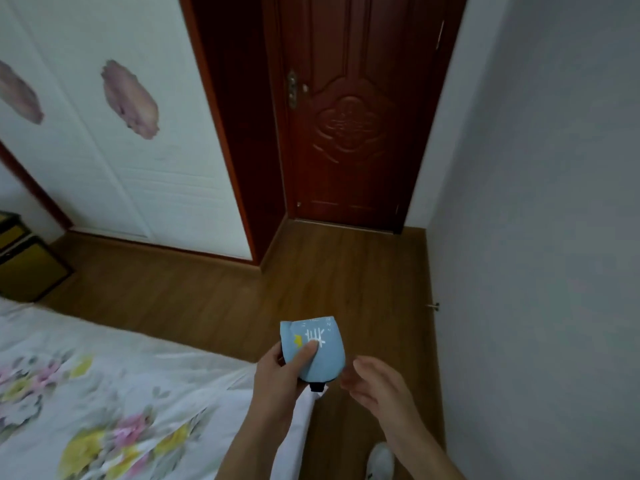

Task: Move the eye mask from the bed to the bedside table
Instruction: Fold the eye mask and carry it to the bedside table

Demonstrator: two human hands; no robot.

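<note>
A light blue eye mask (322,355), folded, with white marks and a small yellow patch, is held up over the floor just off the bed's corner. My left hand (280,375) grips it, thumb pressed on its front; a black strap end hangs below it. My right hand (375,381) hovers just right of the mask, fingers apart, holding nothing. The bed (104,393) with a white floral cover fills the lower left. The bedside table is not in view.
A dark red wooden door (353,116) stands shut ahead. White wardrobe doors (121,150) with pink flower prints line the left. A dark box (24,265) sits at far left. A grey wall (536,237) runs on the right. Wood floor (242,289) lies between.
</note>
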